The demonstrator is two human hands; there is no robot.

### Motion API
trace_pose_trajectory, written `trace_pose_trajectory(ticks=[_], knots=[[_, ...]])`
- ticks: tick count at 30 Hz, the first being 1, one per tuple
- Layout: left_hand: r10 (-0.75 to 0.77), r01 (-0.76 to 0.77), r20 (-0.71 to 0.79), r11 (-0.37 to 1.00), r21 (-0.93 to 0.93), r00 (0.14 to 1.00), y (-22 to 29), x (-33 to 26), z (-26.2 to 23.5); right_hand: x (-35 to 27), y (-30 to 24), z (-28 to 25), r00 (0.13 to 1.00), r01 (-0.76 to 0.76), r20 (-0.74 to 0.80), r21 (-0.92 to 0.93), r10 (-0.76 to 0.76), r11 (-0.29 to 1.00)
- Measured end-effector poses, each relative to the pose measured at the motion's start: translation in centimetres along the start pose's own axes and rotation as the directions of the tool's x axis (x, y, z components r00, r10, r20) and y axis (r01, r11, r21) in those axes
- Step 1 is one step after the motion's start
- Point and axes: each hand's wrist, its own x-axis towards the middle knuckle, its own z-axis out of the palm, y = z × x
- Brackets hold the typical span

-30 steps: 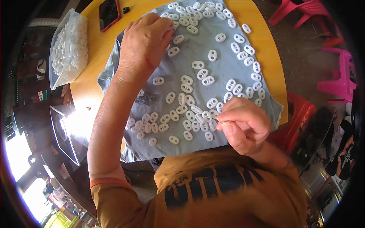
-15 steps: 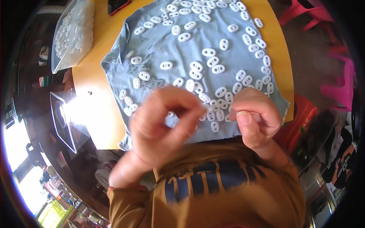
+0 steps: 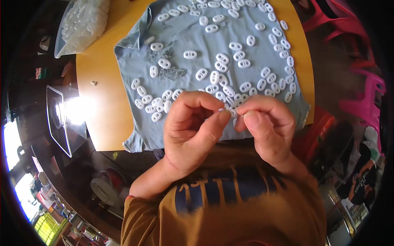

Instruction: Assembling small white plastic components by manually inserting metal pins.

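Note:
My left hand [image 3: 193,131] is closed in a pinch, thumb against forefinger, on a small white piece [image 3: 222,109] that mostly hides behind the fingertips. Close beside it, my right hand [image 3: 269,129] also pinches thumb to forefinger; a tiny metallic-looking bit shows there, too small to name. Both hands hover over the near edge of a grey-blue cloth [image 3: 184,88]. Many white oval pieces with two holes [image 3: 190,54] lie scattered on it, some clustered just beyond my fingertips. A heap of tiny thin metal parts [image 3: 172,73], apparently springs, rests on the cloth's left part.
A clear plastic tub of white pieces [image 3: 82,26] stands on the wooden table [image 3: 92,110] at the far left. A bright glass-like panel [image 3: 61,121] is by the left table edge. Pink plastic stools [image 3: 369,96] stand on the right.
My left hand has moved right and slightly down, its fingers closing to a pinch near the right hand. My right hand has shifted slightly left. The view has tilted, so the table appears higher.

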Motion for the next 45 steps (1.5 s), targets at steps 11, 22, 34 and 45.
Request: trace_pose_trajectory(ticks=[11,22,34,45], knots=[[0.015,-0.015,0.006,1.0,-0.009,1.0,-0.5,-0.6,0.2,-0.2,-0.4,1.2,0.99,-0.11,-0.062,0.222,0.127,0.969],[0.109,-0.112,0.046,0.991,0.071,0.993,-1.1,-0.7,0.1,-0.4,0.2,0.6,0.987,-0.128,-0.057,0.26,0.147,0.957],[0.003,-0.004,0.031,0.999,0.031,1.0,-1.0,-0.7,0.1,-0.5,0.4,0.7,0.985,-0.153,-0.034,0.28,0.169,0.948],[0.549,-0.606,0.316,0.495,0.623,0.774,-1.9,0.4,-0.7,-0.5,0.8,0.9,0.995,-0.05,-0.072,0.212,0.067,0.976]])
